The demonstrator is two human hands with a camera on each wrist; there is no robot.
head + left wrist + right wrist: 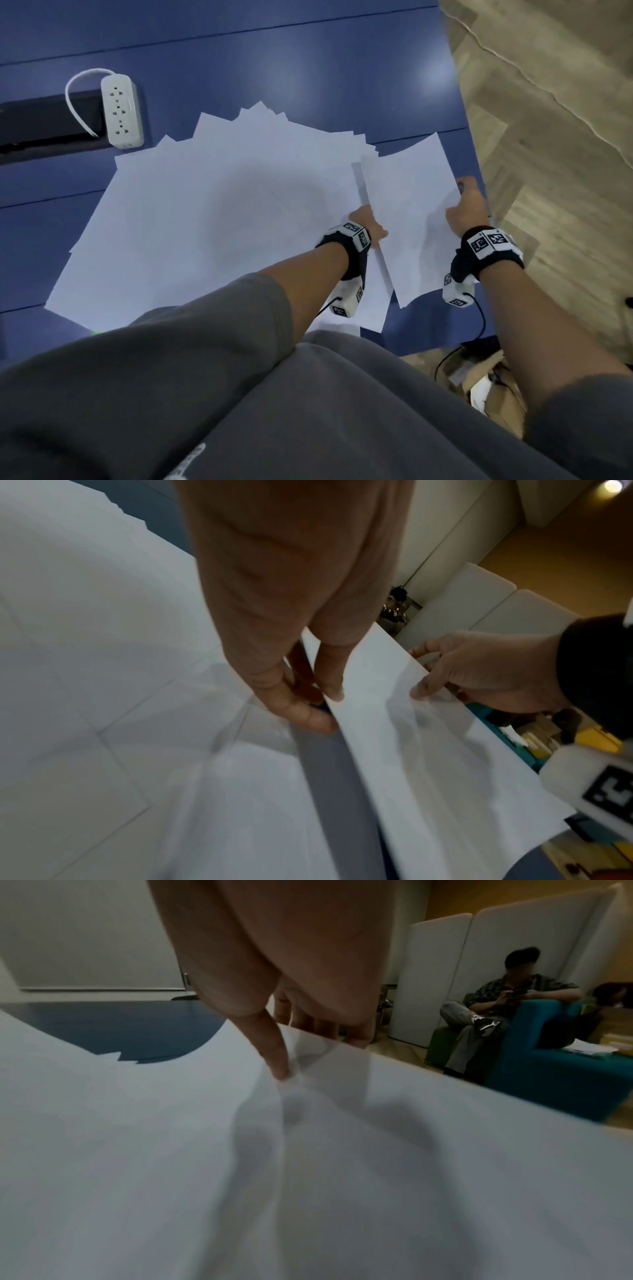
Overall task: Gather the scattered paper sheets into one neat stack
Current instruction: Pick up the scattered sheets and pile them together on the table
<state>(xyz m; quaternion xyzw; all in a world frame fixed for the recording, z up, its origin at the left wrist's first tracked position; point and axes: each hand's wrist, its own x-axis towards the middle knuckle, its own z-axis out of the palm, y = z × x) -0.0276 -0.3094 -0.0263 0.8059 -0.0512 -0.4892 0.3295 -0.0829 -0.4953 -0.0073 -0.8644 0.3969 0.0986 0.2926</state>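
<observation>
Several white paper sheets (pixel 205 212) lie fanned across the blue table (pixel 274 61). A small lifted bundle of sheets (pixel 411 212) hangs above the table's right part. My left hand (pixel 371 229) pinches the bundle's left edge (pixel 342 704), thumb on top and fingers beneath. My right hand (pixel 466 205) grips its right edge, thumb (pixel 274 1053) pressed on the top sheet and the other fingers hidden under it. The bundle (pixel 308 1177) sags slightly between both hands.
A white power strip (pixel 121 111) with a looped cord lies at the back left beside a dark cable slot (pixel 44 120). The table's right edge (pixel 469 137) runs close to my right hand, wooden floor beyond. A seated person (pixel 496 1007) is on a teal sofa.
</observation>
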